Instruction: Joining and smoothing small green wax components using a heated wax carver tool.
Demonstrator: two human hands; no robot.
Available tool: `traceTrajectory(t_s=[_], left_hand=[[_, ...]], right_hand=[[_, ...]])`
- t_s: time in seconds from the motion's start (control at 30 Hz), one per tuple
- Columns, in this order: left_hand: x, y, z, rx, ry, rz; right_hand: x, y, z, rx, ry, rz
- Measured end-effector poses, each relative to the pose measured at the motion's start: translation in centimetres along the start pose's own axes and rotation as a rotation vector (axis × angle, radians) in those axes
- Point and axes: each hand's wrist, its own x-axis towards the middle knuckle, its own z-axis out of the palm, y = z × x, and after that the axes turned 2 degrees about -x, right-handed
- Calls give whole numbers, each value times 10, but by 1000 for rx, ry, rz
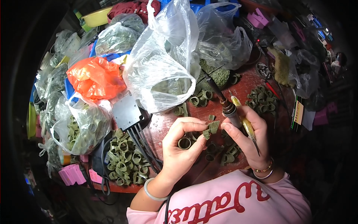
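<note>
Between the thumb and fingertips of my left hand (178,145) is a small olive-green ribbed piece (213,127). My right hand (253,140), close beside it, is closed around two tools. One is a dark pen-like tool with a metal collar (229,109), its dark stem slanting up and left. The other is a yellow-handled pointed tool (246,125), with its thin dark tip toward my wrist. Under my hands lie loose green ring-shaped pieces (184,143); my left fingers partly hide some. Another small green bit (212,117) shows just above the held piece.
Left of my left arm are a heap of green rings (126,158) and a grey box with black cables (126,110). Clear plastic bags (164,56) and an orange bag (96,78) crowd the far side. More green pieces (261,99) are piled at right, near a yellowish sponge-like block (282,69).
</note>
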Motion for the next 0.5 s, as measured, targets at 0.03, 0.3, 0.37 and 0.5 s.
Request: traceTrajectory(t_s=[0.03,0.3,0.37,0.5], left_hand=[[0,0,0,-7,4,1],[5,13,-2,-744,11,-611],[7,15,-4,-784,28,-665],[7,10,-9,-947,18,-748]], right_hand=[[0,1,0,10,3,1],[-8,2,-9,-12,55,-174],[-15,4,-18,71,-3,-110],[-18,8,-19,290,-89,-170]])
